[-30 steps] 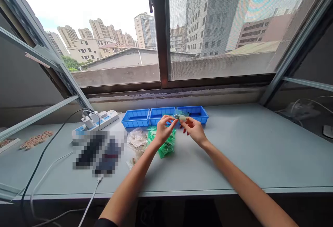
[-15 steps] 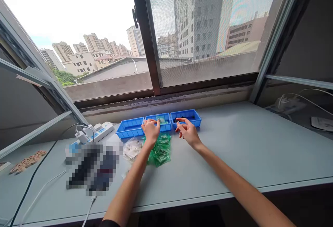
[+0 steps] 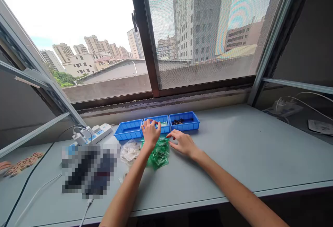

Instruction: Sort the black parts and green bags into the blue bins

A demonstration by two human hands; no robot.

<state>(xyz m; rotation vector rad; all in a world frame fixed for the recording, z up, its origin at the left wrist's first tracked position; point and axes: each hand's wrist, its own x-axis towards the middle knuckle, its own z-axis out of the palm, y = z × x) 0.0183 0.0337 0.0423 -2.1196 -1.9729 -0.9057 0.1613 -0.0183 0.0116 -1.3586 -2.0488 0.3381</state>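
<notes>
My left hand [image 3: 151, 134] is over the front of the middle blue bin [image 3: 167, 129]. Its fingers are curled with the thumb at the right, and whatever they grip is hidden. Inside that bin, right of my thumb, lies a pale green packet [image 3: 163, 124]. My right hand [image 3: 183, 143] hovers at the right edge of a pile of green plastic bags [image 3: 160, 156], thumb and forefinger apart. Small dark parts [image 3: 178, 121] lie in the right blue bin [image 3: 191, 125]. Clear bags of whitish pieces [image 3: 130, 150] sit left of my left forearm.
A left blue bin [image 3: 127, 134] completes the row below the window. A white power strip [image 3: 102, 133] with plugs and cables stands left, beside a blurred-out patch [image 3: 88, 169]. At far left, another person's hand [image 3: 4, 165] is near brown pieces [image 3: 24, 164].
My right hand has moved down and left, from the right bin to the green bags. My left hand stays by the middle bin. Another person's hand has appeared at far left.
</notes>
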